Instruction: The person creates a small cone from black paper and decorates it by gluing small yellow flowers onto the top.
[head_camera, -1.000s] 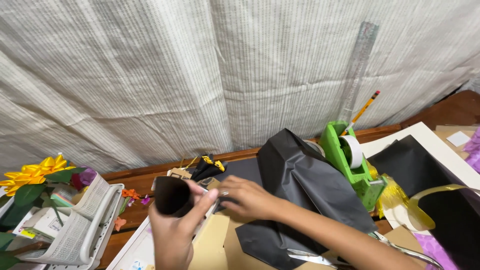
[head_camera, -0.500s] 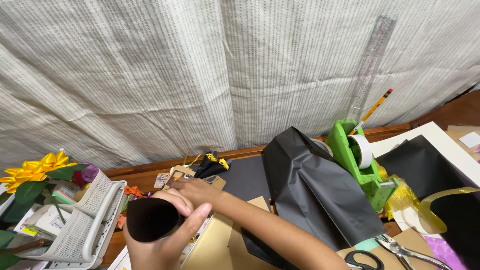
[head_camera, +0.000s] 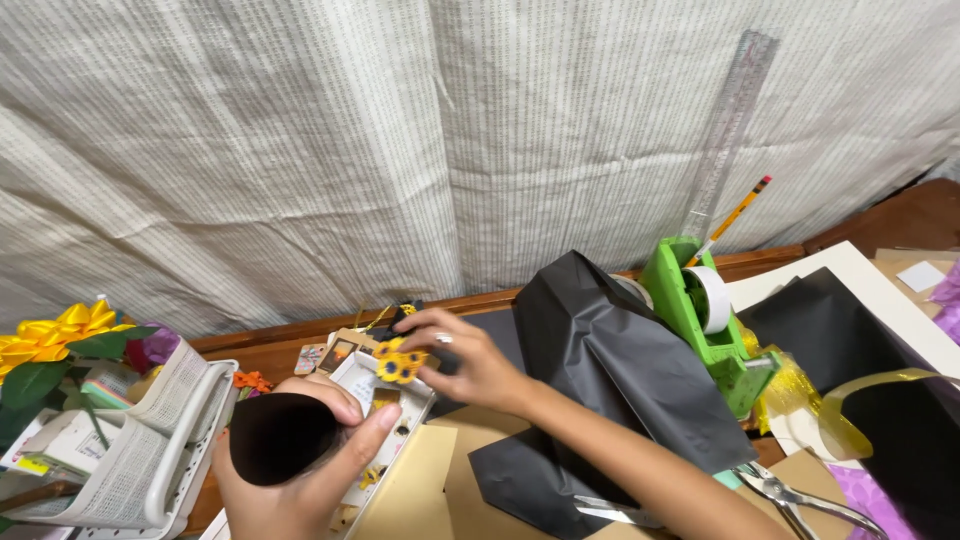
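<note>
The left hand (head_camera: 300, 480) is curling around a rolled cone of black paper (head_camera: 280, 437), thumb and fingers wrapped closed about its narrow end, with the cone's wide dark mouth turned toward the left and slightly upward. Its long axis is running roughly from the palm out to the left. The right hand (head_camera: 470, 365) is reaching across from the right, sitting just above and to the right of the left hand, and is pinching a small yellow paper flower with a dark centre (head_camera: 397, 362) between thumb and fingertips, the other fingers spreading loosely. The flower is hanging just right of the cone's upper edge, near it but not touching, and over a shallow white tray of small craft pieces (head_camera: 415, 402) lying directly beneath both hands on the bench. The right hand is the nearer one to the flower, the left to the cone.

Beyond the right forearm, a crumpled sheet of black paper (head_camera: 620, 370) is lying, and farther right a green tape dispenser (head_camera: 700, 310) is standing.
</note>
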